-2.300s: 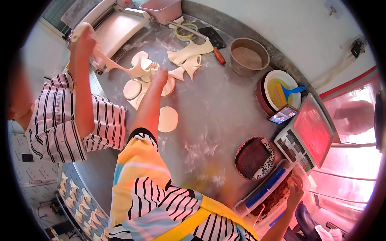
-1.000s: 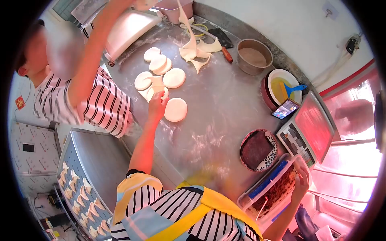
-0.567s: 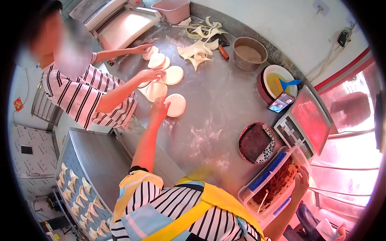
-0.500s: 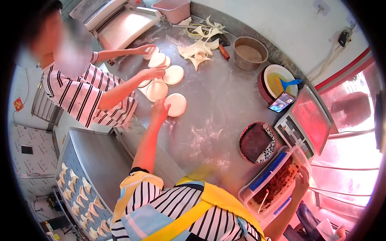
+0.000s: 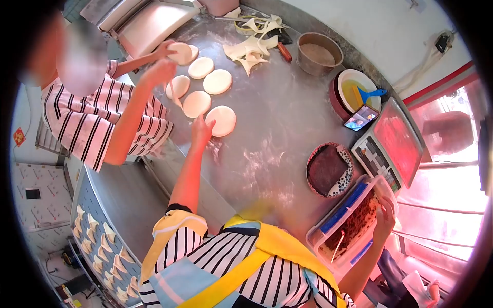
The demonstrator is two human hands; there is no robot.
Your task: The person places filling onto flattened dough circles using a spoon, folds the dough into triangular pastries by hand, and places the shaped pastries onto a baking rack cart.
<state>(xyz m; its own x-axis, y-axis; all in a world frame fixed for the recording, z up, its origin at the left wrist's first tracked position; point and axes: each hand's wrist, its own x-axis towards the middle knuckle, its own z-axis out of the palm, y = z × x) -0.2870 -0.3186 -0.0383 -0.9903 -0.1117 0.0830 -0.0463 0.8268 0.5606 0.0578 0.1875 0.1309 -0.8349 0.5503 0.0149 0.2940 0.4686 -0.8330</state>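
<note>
On the metal table, my left hand (image 5: 202, 129) touches the left edge of a flat dough round (image 5: 222, 121), its fingers apart. Just above that hand lies another dough round (image 5: 197, 104). At the lower right, my right hand (image 5: 384, 219) grips the side wall of a clear plastic container (image 5: 314, 240). Dark reddish-brown crumbly filling (image 5: 358, 222) and a light-handled utensil (image 5: 337, 245) are inside it. Across from me, a co-worker's hand (image 5: 163, 72) pulls a thin dough strip (image 5: 175, 95), while their other hand (image 5: 163, 50) touches a dough round (image 5: 179, 53).
Dough scraps (image 5: 251, 50) lie at the back beside a metal pot (image 5: 319, 54). To the right stand a bowl with a blue brush (image 5: 370, 93), a phone (image 5: 361, 118), a scale (image 5: 377, 161) and a patterned round container (image 5: 329, 169). A tray of shaped dough (image 5: 105, 246) sits lower left.
The co-worker's hands have moved up and away from the rounds, lifting a dough strip; the rounds lie more spread out. My hands stay at the same dough round and container. The view has shifted slightly.
</note>
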